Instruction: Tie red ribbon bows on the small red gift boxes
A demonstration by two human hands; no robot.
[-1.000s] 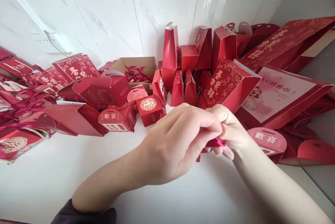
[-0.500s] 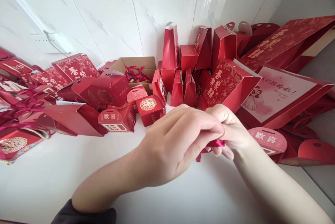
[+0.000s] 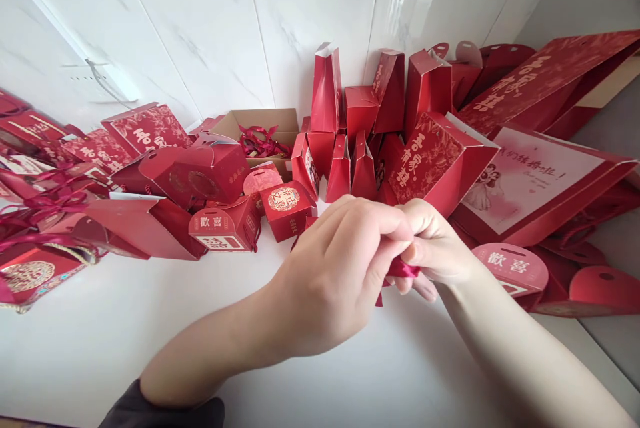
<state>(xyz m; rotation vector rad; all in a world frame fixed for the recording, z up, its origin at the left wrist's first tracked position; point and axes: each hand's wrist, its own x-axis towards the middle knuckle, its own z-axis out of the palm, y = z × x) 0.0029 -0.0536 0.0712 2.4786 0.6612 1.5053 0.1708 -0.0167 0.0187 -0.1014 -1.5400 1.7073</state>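
Observation:
My left hand [image 3: 340, 275] and my right hand [image 3: 435, 251] meet above the white tabletop, fingertips pressed together. Both are closed on a red ribbon [image 3: 404, 269], which shows as a small shiny bit below the right thumb. A red tip hangs beneath the left fingers; most of what lies between the hands is hidden by the left hand. Just beyond the left wrist sits a small red gift box [image 3: 287, 210] with a gold round print. Behind the fingers stands a larger red box [image 3: 430, 165] with an open top.
Red gift boxes crowd the back of the white table [image 3: 200, 321]. A cardboard box [image 3: 270, 119] holds a tangle of red ribbons [image 3: 263, 141]. At right, a big box with a pink panel [image 3: 535, 175] leans over others. A beribboned pile [image 3: 40, 208] stands left, below a wall socket.
Both hands have shifted slightly to the left together, still pinched close on the ribbon. The boxes stand as before.

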